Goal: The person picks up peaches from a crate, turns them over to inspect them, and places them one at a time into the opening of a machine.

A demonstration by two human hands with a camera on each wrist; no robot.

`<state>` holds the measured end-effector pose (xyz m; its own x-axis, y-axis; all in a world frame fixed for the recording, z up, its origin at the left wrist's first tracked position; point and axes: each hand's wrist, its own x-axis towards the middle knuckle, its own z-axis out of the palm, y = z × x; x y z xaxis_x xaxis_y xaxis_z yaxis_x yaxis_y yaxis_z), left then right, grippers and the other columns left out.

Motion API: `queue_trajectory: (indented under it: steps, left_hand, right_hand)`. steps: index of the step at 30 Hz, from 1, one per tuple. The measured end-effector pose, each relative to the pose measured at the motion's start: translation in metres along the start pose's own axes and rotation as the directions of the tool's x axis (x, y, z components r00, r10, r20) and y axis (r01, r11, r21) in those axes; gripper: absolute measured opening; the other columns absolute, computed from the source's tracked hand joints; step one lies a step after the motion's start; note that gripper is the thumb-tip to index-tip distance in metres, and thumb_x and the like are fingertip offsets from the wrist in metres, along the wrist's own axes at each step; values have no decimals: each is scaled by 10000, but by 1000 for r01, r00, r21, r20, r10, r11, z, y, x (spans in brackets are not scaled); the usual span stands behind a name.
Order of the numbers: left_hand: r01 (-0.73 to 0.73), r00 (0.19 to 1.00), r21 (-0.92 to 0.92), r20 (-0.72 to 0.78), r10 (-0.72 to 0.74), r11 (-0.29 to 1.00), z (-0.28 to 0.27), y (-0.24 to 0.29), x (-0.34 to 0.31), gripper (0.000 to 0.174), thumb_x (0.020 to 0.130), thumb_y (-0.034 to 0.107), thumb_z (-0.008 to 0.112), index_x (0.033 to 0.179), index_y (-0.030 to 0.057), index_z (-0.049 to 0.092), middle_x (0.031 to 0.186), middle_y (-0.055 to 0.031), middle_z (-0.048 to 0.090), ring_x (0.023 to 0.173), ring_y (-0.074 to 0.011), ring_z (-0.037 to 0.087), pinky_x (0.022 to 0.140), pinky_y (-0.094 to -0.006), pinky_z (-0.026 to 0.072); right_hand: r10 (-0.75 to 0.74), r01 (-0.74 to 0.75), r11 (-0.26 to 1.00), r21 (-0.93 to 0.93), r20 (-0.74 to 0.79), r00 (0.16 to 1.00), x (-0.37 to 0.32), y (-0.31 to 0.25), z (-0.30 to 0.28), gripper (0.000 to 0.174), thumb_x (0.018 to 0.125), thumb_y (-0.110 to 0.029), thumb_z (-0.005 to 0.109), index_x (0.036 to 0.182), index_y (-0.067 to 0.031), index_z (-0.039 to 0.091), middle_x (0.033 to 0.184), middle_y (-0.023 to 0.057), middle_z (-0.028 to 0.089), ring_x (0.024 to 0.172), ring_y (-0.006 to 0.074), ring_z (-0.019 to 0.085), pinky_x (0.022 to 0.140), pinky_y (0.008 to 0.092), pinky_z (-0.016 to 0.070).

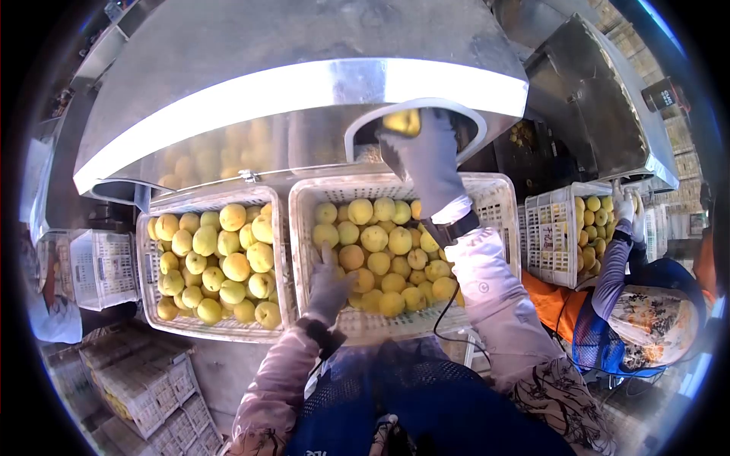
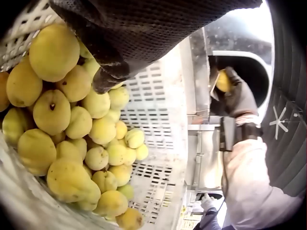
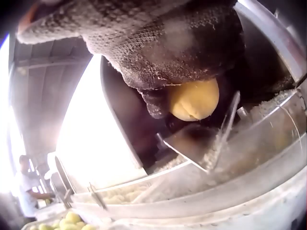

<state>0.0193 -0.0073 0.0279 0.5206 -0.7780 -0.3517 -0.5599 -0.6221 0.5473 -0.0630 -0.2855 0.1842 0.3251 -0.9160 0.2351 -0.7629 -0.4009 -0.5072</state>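
A yellow peach (image 3: 197,101) is gripped in my gloved right hand (image 1: 426,156), which reaches into the rounded opening (image 1: 473,125) of a metal machine. In the right wrist view, the peach hangs above a V-shaped metal piece (image 3: 208,165) inside that opening. My gloved left hand (image 1: 328,290) is low over a white plastic crate (image 1: 511,251) of yellow peaches (image 1: 375,238), near its left side. Its fingers point toward the fruit, and in the left wrist view a dark glove fingertip (image 2: 103,82) is right at the peaches. Nothing shows in that hand.
A second white crate of peaches (image 1: 215,262) stands to the left. On the right, another person (image 1: 646,315) works over a further crate (image 1: 551,239). The machine's metal hood (image 1: 304,38) spans above the crates. Stacked crates (image 1: 144,372) stand at lower left. A black cable (image 1: 439,323) hangs below my right arm.
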Motion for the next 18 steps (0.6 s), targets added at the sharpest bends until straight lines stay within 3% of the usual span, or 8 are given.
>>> queue_trajectory:
  steps: [2, 5, 8, 10, 12, 13, 15, 18]
  left_hand:
    - [111, 951, 154, 269, -150, 982, -5, 18, 14, 1065, 811, 382, 803, 1649, 118, 200, 1585, -338, 334, 1523, -514, 204, 1219, -494, 316]
    - [-109, 980, 363, 196, 39, 925, 23, -5, 12, 1098, 790, 445, 811, 1652, 138, 204, 1550, -334, 383, 1453, -472, 370, 1155, -473, 401]
    - [-78, 937, 369, 345, -58, 926, -2, 17, 13, 1084, 796, 478, 800, 1649, 138, 223, 1477, -283, 492, 1353, -419, 505, 1090, -446, 460]
    - [-87, 893, 435, 432, -124, 896, -4, 25, 8, 1070, 802, 486, 795, 1647, 140, 236, 1432, -247, 551, 1284, -391, 579, 1056, -433, 486]
    - [-24, 861, 407, 473, -189, 913, 0, 27, -4, 993, 825, 491, 766, 1634, 176, 283, 1331, -195, 635, 1177, -364, 649, 1013, -427, 511]
    - [-23, 857, 416, 477, -196, 909, 4, 28, -13, 993, 825, 491, 766, 1634, 176, 283, 1331, -195, 635, 1177, -364, 649, 1013, -427, 511]
    - [-328, 824, 255, 548, 144, 909, 12, 30, -29, 905, 823, 462, 755, 1599, 209, 364, 1265, -206, 666, 1095, -372, 682, 972, -437, 529]
    - [-470, 739, 194, 620, 263, 861, 32, 51, -29, 623, 784, 398, 746, 1364, 220, 602, 995, -160, 741, 917, -370, 719, 839, -474, 558]
  right_hand:
    - [109, -141, 915, 377, 104, 989, 3, -4, -33, 762, 726, -268, 940, 1344, -18, 569, 1171, 197, 690, 1009, 295, 710, 873, 430, 581]
    - [114, -165, 733, 660, 120, 986, -56, 32, -38, 848, 782, -147, 902, 1485, 14, 455, 1116, 147, 710, 917, 206, 697, 843, 334, 569]
    - [142, -416, 816, 401, 558, 817, -136, 84, -47, 823, 832, -191, 861, 1499, 28, 432, 1142, 181, 712, 1003, 279, 708, 918, 382, 554]
    - [46, -134, 979, 152, 481, 876, -185, 148, -24, 906, 798, -279, 900, 1532, -15, 438, 1167, 244, 715, 1109, 284, 693, 946, 398, 534]
    - [205, 13, 963, -270, 762, 615, -206, 185, -15, 890, 773, -374, 886, 1448, 46, 486, 1017, 265, 736, 1039, 387, 718, 894, 450, 562]
    - [207, 5, 965, -264, 766, 609, -218, 201, -2, 890, 773, -374, 886, 1448, 46, 486, 1017, 265, 736, 1039, 387, 718, 894, 450, 562]
    - [115, 414, 847, -334, 874, 472, -236, 231, 29, 707, 784, -381, 840, 1269, 67, 590, 890, 242, 738, 900, 429, 728, 787, 489, 580]
    - [16, 447, 882, -148, 958, 286, -223, 239, 40, 528, 802, -368, 809, 1091, 52, 671, 899, 249, 733, 828, 382, 736, 712, 463, 573]
